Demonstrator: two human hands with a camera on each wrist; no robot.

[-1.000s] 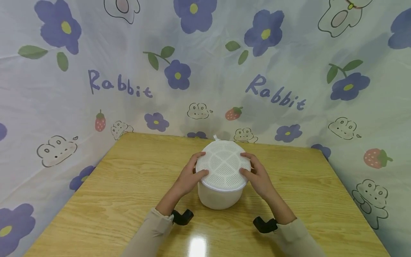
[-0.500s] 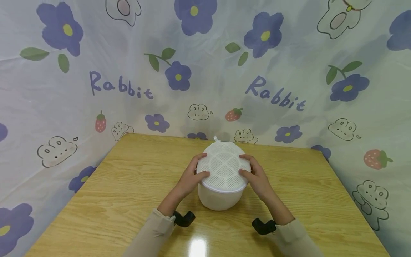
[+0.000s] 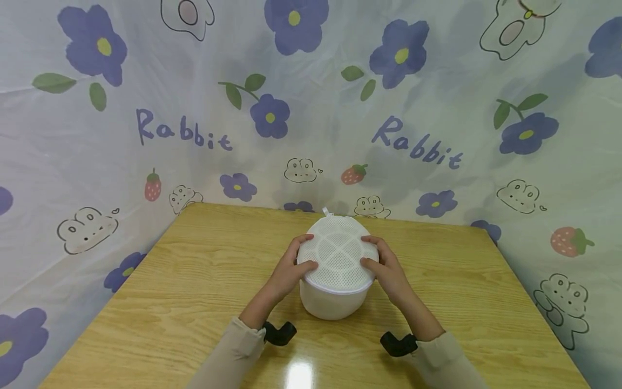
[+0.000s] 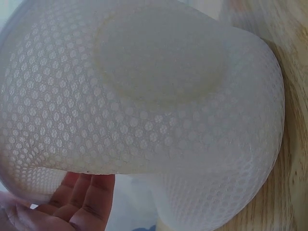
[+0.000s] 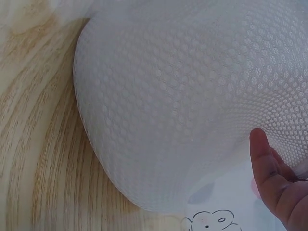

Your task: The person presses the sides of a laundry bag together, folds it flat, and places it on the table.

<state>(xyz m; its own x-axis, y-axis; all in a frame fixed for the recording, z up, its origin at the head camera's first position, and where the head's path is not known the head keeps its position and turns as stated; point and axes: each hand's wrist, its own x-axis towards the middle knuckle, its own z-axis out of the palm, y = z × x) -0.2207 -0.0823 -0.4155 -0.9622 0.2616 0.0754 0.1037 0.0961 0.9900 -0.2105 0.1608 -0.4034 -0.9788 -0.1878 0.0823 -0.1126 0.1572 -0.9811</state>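
A white mesh laundry bag (image 3: 337, 254), round and drum-shaped, stands upright on the table in the head view. Ribbing crosses its top, white trim runs round the upper edge, and a small tab sticks up at the back. My left hand (image 3: 290, 268) grips the upper left rim, thumb on the top. Opposite it, my right hand (image 3: 389, 270) holds the upper right rim in the same way. Honeycomb mesh (image 4: 130, 120) fills the left wrist view, dented in above my fingers (image 4: 96, 197). In the right wrist view a finger (image 5: 262, 154) presses into the mesh side.
The wooden table (image 3: 218, 259) extends on both sides of the bag. A white cloth (image 3: 311, 129) printed with flowers, rabbits and strawberries hangs behind and at both sides. Black camera mounts (image 3: 279, 333) sit at my wrists, above the tabletop.
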